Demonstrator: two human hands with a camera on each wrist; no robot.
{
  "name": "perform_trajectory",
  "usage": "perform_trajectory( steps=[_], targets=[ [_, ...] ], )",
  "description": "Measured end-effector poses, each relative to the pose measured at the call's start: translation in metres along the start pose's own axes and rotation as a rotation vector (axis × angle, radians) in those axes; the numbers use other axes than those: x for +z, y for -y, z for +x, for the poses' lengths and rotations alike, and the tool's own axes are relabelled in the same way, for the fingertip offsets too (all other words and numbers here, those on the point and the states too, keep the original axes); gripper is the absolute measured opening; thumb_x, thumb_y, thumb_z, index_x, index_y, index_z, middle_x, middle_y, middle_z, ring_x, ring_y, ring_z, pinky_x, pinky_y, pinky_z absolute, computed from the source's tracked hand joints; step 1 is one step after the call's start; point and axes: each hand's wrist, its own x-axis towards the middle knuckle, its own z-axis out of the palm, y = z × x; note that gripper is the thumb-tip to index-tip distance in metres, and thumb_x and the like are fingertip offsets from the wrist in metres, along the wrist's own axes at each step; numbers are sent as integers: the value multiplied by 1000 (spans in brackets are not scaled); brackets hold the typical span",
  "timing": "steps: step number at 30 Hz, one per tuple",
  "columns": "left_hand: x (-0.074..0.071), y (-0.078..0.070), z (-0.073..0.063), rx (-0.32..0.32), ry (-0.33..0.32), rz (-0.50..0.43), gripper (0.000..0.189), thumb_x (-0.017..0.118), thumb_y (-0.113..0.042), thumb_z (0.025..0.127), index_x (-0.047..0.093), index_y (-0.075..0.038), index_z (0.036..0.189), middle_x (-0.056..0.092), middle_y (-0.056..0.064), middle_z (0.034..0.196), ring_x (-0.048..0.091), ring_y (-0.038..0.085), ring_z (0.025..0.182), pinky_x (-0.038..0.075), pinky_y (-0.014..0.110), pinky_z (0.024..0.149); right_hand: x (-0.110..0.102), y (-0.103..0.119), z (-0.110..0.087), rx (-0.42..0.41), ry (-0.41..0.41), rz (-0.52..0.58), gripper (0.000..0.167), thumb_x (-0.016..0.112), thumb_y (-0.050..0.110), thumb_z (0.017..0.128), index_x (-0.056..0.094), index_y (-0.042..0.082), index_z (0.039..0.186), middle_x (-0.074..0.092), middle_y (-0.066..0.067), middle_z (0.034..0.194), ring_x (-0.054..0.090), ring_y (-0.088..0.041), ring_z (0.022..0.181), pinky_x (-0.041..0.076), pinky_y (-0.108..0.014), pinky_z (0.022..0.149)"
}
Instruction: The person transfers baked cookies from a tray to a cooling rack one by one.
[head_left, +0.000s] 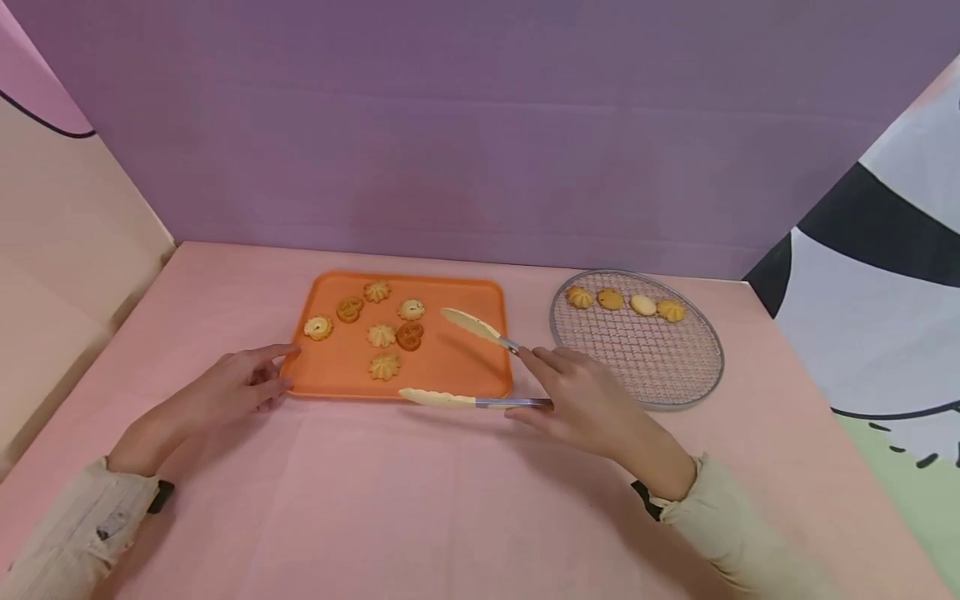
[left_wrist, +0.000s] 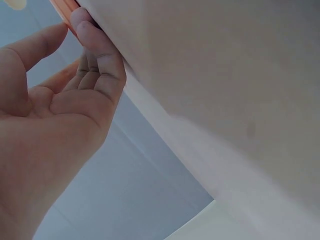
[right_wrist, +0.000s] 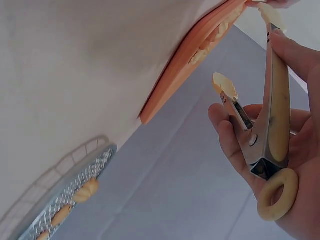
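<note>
My left hand (head_left: pixel 232 387) is at the near left corner of an orange tray (head_left: pixel 457 367), pinching its edge between thumb and fingers. Several cookies lie spread over the tray, among them a flower-shaped cookie (head_left: pixel 385 367) and a darker pretzel-shaped cookie (head_left: pixel 409 336). In my right hand (head_left: pixel 592 404) I hold metal tongs (right_wrist: pixel 260 130) with cream tips and a ring at the end. Their arms stand apart with nothing between them. One tip (head_left: pixel 468 322) hangs over the tray's right part, the other (head_left: pixel 438 398) by its front edge.
Right of the tray lies a round wire rack (head_left: pixel 637 358). Several cookies form a row along its far side, including a pale oval cookie (head_left: pixel 643 305). A purple wall (head_left: pixel 480 167) rises behind the pink table (head_left: pixel 375 508), with side panels left and right.
</note>
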Motion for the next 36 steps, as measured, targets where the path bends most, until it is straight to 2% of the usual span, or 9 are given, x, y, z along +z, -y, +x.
perform_trajectory(
  steps=[11, 19, 26, 32, 36],
  targets=[
    [1, -5, 3, -3, -11, 23, 56, 64, -8, 96, 41, 10, 144, 57, 3, 77, 54, 13, 61, 46, 22, 54, 14, -3, 19, 67, 37, 51, 57, 77, 37, 88, 64, -5, 124, 71, -15, 103, 67, -25, 82, 57, -39, 68],
    [-1, -6, 2, -7, -12, 23, 57, 65, -8, 96, 42, 9, 145, 57, 3, 76, 54, 14, 62, 45, 22, 54, 24, -7, 33, 97, 92, 29, 50, 78, 35, 87, 68, -2, 120, 63, -2, 77, 57, -17, 67, 51, -35, 59],
    [-1, -5, 1, -13, -8, 29, 57, 65, -9, 96, 41, 9, 145, 57, 3, 77, 54, 14, 63, 45, 22, 54, 29, -2, 45, 144, 145, 57, 56, 78, 39, 87, 66, 2, 128, 71, -6, 89, 60, -19, 72, 50, -36, 62],
    [-1, -4, 1, -11, -9, 26, 55, 64, -7, 96, 41, 10, 144, 57, 3, 77, 54, 14, 62, 45, 22, 54, 35, 5, 50, 178, 177, 42, 53, 77, 40, 87, 68, 7, 127, 67, -3, 84, 57, -16, 70, 48, -32, 58],
    [0, -3, 1, -11, -9, 29, 54, 63, -6, 96, 42, 10, 143, 57, 4, 77, 55, 14, 62, 46, 22, 55, 36, 7, 51, 170, 180, 26, 51, 77, 38, 88, 67, 7, 128, 65, -2, 82, 56, -15, 68, 47, -31, 57]
  ],
)
